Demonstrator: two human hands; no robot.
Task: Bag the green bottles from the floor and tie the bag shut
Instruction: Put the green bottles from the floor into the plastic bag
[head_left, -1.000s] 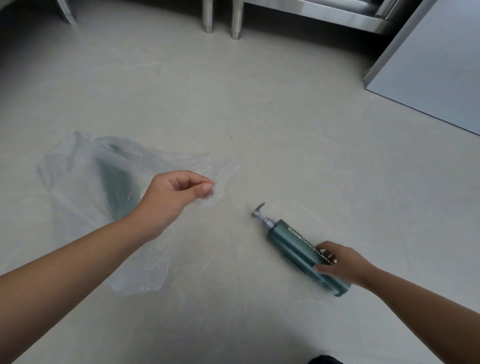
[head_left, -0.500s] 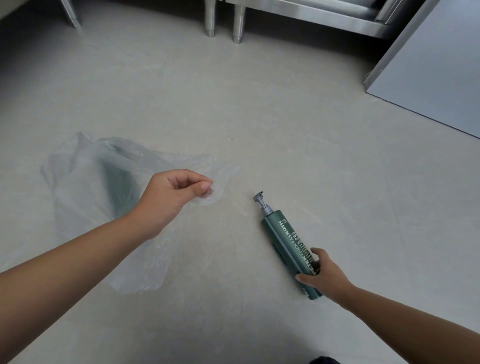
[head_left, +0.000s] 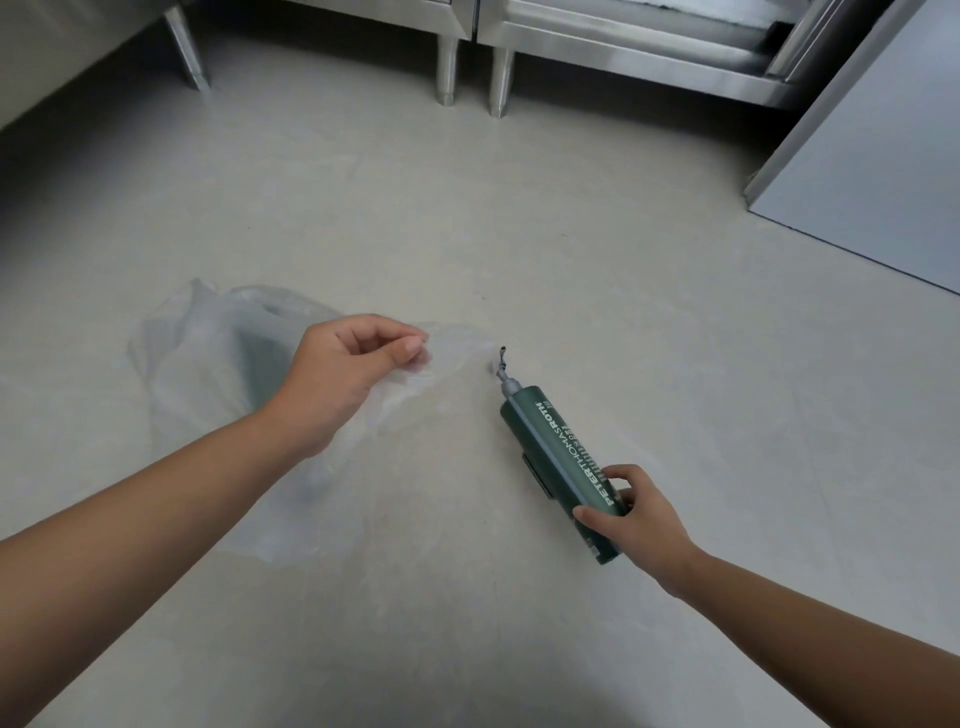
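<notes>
Since a moment ago my right hand (head_left: 631, 512) has swung the rigid, slick green pump bottle (head_left: 561, 457) toward the flimsy clear plastic bag (head_left: 208, 358); fingers wrap its base, left hand (head_left: 345, 379) pinching the bag's rim on the floor (head_left: 623, 260).

A dark green pump bottle (head_left: 563, 465) with white lettering lies on the floor, its grey pump pointing away, its lower end gripped. A thin clear plastic bag (head_left: 208, 364) lies crumpled to its left, one edge lifted; another green bottle (head_left: 265, 364) shows dimly inside.
</notes>
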